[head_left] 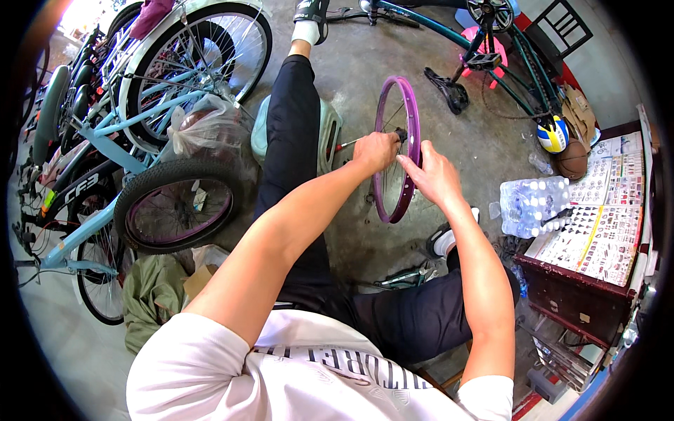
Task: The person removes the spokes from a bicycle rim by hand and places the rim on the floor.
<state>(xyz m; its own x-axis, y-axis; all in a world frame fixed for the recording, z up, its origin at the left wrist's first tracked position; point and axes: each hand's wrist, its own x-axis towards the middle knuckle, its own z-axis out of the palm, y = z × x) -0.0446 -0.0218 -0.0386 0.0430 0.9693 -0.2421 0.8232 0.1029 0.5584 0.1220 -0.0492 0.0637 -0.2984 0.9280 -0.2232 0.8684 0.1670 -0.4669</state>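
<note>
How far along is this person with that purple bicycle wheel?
Done, by the look of it: the purple rim is off any bike and bare, with no tyre on it. In hand: the left hand holds a red-handled tool at the hub, while the right hand steadies the rim. Left: a tyre is not yet on it, and the wheel is not mounted. How far the hub work is cannot be told.
</note>
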